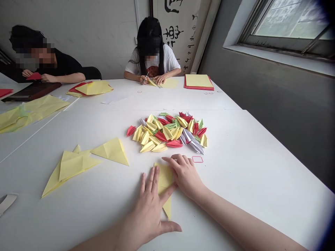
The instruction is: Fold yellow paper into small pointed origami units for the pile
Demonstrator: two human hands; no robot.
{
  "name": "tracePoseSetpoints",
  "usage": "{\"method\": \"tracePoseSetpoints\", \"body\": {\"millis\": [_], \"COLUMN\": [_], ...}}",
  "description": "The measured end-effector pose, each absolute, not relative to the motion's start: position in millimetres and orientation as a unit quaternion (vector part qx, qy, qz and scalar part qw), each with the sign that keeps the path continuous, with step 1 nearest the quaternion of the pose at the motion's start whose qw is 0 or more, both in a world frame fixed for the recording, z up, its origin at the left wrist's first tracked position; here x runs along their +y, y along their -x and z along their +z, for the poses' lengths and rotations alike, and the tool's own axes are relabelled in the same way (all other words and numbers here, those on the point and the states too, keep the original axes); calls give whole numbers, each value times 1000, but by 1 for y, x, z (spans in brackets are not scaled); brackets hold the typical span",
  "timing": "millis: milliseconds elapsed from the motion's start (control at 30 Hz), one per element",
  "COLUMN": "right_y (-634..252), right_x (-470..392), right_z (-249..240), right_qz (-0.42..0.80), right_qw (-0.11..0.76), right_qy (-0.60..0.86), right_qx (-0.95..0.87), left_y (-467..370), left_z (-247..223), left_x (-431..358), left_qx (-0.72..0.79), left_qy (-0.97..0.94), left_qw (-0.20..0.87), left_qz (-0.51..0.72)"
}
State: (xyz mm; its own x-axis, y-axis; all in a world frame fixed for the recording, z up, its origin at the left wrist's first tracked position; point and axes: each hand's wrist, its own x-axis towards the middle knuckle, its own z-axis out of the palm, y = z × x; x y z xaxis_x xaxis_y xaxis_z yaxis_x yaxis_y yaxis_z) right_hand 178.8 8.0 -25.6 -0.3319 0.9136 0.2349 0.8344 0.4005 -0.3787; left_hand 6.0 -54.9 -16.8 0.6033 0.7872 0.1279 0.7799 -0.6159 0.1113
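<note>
A folded yellow paper point(164, 176) lies flat on the white table point(235, 167), with a pointed lower end. My left hand point(149, 205) is spread, its fingertips pressing on the paper's left side and its thumb stretched to the right. On the paper's right edge rests my right hand point(185, 174), its index finger extended over the top corner and the other fingers bent; its thumb reaches toward my left hand. Just beyond is a pile of small folded paper pieces point(167, 133) in yellow, red, green and pale violet.
Folded yellow sheets point(75, 165) lie at the left, near a grey-white strip point(7, 204). Two people work across the table. A stack of yellow and red paper point(199, 82) stands at the far right; more paper point(94, 88) lies far left.
</note>
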Motion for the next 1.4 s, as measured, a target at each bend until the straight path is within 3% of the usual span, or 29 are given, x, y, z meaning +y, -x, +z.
{"method": "tracePoseSetpoints", "body": {"millis": [167,433,533,700,800,1033,1233,1400], "right_y": [-183,-189,-194,-201,-196,-184,-183,-186], "right_x": [11,13,11,3,-1,4,8,7], "right_z": [-26,-22,-18,-9,-9,-20,-22,-15], "right_qz": [128,304,372,428,465,602,576,607], "right_qw": [235,334,390,427,406,369,433,402], "right_qy": [527,521,498,330,293,372,441,399], "right_qx": [-807,-724,-679,-725,-730,-603,-536,-557], "left_y": [5,23,28,30,26,18,18,19], "left_z": [-11,-20,-11,6,6,-7,2,2], "left_x": [-49,-20,-16,-11,-7,-10,-12,-11], "left_qx": [415,413,453,524,502,487,443,459], "left_qy": [-905,-887,-829,-509,-433,-424,-461,-479], "left_qw": [55,73,214,583,671,676,692,667], "left_qz": [78,191,248,355,333,356,336,339]}}
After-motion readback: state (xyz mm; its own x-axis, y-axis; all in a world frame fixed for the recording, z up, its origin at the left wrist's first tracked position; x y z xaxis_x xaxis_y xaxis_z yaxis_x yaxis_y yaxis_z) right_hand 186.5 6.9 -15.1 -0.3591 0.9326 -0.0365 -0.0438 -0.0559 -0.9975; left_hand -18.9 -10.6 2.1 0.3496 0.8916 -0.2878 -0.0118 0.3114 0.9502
